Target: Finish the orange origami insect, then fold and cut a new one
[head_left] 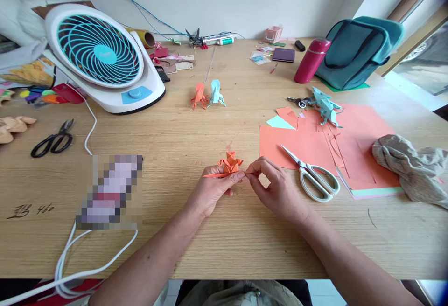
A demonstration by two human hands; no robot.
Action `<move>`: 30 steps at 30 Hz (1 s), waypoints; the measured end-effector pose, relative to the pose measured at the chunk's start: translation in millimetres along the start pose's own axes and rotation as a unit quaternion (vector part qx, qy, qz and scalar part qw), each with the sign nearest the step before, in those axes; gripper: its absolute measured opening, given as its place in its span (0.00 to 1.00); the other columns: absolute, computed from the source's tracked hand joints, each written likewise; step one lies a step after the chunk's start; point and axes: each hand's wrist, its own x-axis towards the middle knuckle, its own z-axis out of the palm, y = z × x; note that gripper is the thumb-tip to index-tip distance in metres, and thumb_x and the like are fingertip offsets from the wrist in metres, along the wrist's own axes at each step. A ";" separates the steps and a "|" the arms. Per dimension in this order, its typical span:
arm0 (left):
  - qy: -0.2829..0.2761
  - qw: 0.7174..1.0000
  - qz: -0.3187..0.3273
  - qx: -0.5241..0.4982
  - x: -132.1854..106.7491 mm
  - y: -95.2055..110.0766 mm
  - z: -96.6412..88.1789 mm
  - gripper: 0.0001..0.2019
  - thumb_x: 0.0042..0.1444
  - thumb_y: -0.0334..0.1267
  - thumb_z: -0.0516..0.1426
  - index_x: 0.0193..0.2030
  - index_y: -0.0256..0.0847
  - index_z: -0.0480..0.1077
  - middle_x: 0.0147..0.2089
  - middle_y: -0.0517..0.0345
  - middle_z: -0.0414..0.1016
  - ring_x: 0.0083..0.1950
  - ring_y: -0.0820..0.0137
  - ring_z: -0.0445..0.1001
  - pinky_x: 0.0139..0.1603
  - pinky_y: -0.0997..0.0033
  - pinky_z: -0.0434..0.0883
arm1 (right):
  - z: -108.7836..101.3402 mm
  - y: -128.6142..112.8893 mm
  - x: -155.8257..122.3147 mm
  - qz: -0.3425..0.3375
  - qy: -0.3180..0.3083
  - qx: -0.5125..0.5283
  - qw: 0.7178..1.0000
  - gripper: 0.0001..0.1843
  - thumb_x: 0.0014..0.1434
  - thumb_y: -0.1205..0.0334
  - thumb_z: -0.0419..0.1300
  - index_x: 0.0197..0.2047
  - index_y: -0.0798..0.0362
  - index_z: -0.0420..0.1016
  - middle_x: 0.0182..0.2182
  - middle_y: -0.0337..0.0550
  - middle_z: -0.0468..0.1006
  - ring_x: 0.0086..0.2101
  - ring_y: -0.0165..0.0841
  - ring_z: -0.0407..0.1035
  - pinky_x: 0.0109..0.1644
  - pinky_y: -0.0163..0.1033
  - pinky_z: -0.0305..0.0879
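Observation:
Near the middle of the table, my left hand (217,189) is closed around the base of an orange origami figure (231,162). Folded points stick up from the figure, and a thin spike runs out to its left. My right hand (271,182) pinches the tip of a thin orange point on the figure's right side, thumb against forefinger. Its underside is hidden by my left fingers. Farther back stand a finished-looking orange origami figure (199,96) and a light blue one (216,93), side by side. White-handled scissors (319,182) lie right of my right hand.
Orange paper sheets (297,145) spread at the right, with a blue origami figure (325,105) and keys (300,102). Behind stand a red flask (312,61) and teal bag (357,54). A fan (105,59), black scissors (52,142) and white cables (94,268) occupy the left.

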 end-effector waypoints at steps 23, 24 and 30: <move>0.019 0.999 -0.003 -0.028 0.0 -2.3 2.0 0.22 0.34 0.52 0.75 0.28 0.36 0.79 0.27 0.59 0.75 0.25 0.79 0.65 0.22 0.79 0.63 | 3.8 -3.7 1.7 0.015 0.056 0.000 0.998 0.08 0.64 0.73 0.57 0.36 0.50 0.67 0.30 0.37 0.72 0.31 0.28 0.69 0.36 0.34 0.66; 0.020 0.999 -0.012 -0.028 0.3 -2.0 2.0 0.22 0.33 0.52 0.75 0.28 0.36 0.80 0.25 0.59 0.75 0.24 0.80 0.64 0.22 0.79 0.62 | 4.5 -3.7 1.9 0.025 0.057 0.007 0.998 0.07 0.64 0.72 0.58 0.36 0.50 0.68 0.30 0.37 0.73 0.31 0.28 0.69 0.36 0.34 0.66; 0.029 0.999 -0.035 -0.028 0.0 -0.2 2.6 0.24 0.31 0.53 0.75 0.28 0.35 0.79 0.23 0.60 0.73 0.23 0.80 0.63 0.21 0.80 0.61 | 5.3 -4.9 1.8 0.056 0.054 0.014 0.997 0.07 0.62 0.71 0.58 0.35 0.50 0.68 0.29 0.36 0.73 0.30 0.28 0.69 0.35 0.34 0.66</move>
